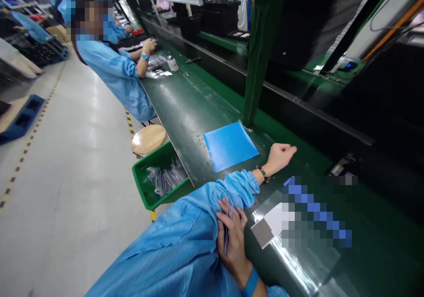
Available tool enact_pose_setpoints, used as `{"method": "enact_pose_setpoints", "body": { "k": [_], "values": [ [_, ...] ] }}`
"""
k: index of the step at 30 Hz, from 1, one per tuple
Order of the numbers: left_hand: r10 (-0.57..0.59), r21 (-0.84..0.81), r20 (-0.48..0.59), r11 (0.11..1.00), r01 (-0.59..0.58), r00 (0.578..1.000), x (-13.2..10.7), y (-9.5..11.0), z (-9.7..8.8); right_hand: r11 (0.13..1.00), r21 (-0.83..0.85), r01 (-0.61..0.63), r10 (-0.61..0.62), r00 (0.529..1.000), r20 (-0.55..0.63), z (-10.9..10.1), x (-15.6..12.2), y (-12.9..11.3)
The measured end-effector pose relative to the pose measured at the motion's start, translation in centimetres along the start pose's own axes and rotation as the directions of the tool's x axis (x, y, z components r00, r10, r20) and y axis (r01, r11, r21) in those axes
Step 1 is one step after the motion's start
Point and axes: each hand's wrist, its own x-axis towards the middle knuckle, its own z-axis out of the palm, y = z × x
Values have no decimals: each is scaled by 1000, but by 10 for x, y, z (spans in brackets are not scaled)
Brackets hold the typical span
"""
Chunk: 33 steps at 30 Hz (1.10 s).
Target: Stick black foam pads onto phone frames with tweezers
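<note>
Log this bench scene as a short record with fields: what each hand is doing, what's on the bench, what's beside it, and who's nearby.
left: left hand loosely fisted, resting on the green bench; beaded bracelet at the wrist
right: right hand holds purple tweezers against the left sleeve
on bench: blue sheet, lying flat, apart from the left hand
beside bench: green bin with bagged parts; wooden stool
nearby: co-worker in a blue coat, hands on the same bench
</note>
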Motion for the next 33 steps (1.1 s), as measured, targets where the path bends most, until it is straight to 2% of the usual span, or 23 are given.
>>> {"method": "enact_pose_setpoints", "body": {
  "k": [3, 5, 6, 8, 10, 13, 14, 16, 18, 21, 29, 33],
  "values": [
    [94, 55, 21, 994, -95, 995, -14, 17, -17, 1000, -18, 12, -12, 1000, -16, 0, -1, -1],
    [173, 146, 27, 974, -175, 985, -25, 33, -42, 999, -29, 37, -38, 999, -37, 0, -3, -1],
    [212, 212, 28, 954, -213, 977, -31, 41, -60, 998, -30, 49, -51, 997, -50, 0, -4, -1],
    [276, 366, 34, 891, -269, 961, -43, 57, -108, 997, -30, 72, -74, 994, -79, 3, -8, 1],
    [358, 542, -20, 788, -290, 933, -55, 68, -166, 998, -41, 54, -57, 995, -80, 7, -11, 4],
    [415, 783, -180, 609, -125, 892, -74, 70, -248, 992, -118, -45, 43, 999, -14, 16, -12, 10],
    [410, 844, -201, 533, -54, 890, -81, 67, -268, 986, -154, -67, 70, 997, 19, 19, -12, 12],
    [346, 923, -146, 385, 2, 927, -95, 57, -293, 973, -223, -62, 82, 993, 84, 25, -11, 16],
    [239, 963, -25, 268, -41, 971, -104, 47, -299, 960, -278, -23, 64, 988, 139, 29, -10, 19],
    [161, 978, 59, 190, -90, 985, -108, 34, -294, 940, -340, 14, 47, 985, 168, 34, -11, 21],
    [254, 979, -5, 196, -47, 967, -93, 17, -297, 891, -454, 3, 122, 962, 246, 39, -10, 26],
    [255, 977, -130, 200, 79, 958, -88, 12, -295, 897, -442, 9, 124, 955, 270, 40, -8, 26]
  ]
}}
